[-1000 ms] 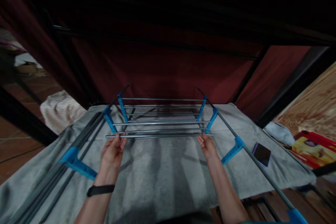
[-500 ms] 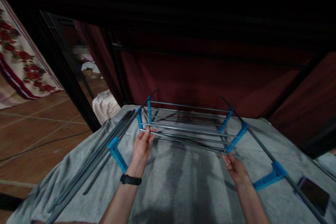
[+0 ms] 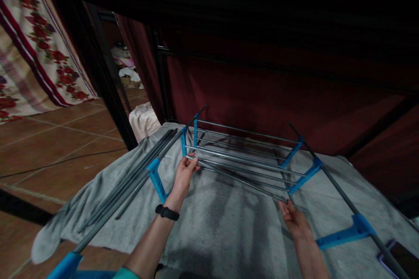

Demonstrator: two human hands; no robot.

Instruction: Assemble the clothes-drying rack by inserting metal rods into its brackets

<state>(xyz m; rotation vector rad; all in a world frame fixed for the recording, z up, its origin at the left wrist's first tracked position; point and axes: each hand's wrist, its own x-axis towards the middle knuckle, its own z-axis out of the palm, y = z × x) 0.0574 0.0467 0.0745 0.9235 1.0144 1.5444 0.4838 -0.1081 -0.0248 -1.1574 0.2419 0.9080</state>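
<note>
My left hand (image 3: 183, 176), with a black band on its wrist, pinches the left end of a thin metal tube (image 3: 240, 179). The fingers of my right hand (image 3: 295, 220) hold that tube's other end. It slants across the front of a half-built rack lying on the blanket. Several metal crossbars (image 3: 248, 155) span the rack between blue plastic brackets (image 3: 307, 175) on long grey side poles (image 3: 338, 192). The tube's left end is near a blue bracket (image 3: 183, 141); its right end lies lower, apart from the right bracket. Another blue bracket (image 3: 157, 182) stands beside my left forearm.
Several loose grey tubes (image 3: 131, 178) lie on the grey blanket (image 3: 225, 222) at the left. A phone (image 3: 401, 255) is at the lower right. Dark bed-frame posts (image 3: 108, 74) and a maroon curtain (image 3: 262, 91) surround the bed. A tiled floor (image 3: 78, 144) shows on the left.
The view has shifted left and down, bringing a blue bracket into the lower left corner. The tube's right end has come lower, away from the right bracket; both hands still hold the tube.
</note>
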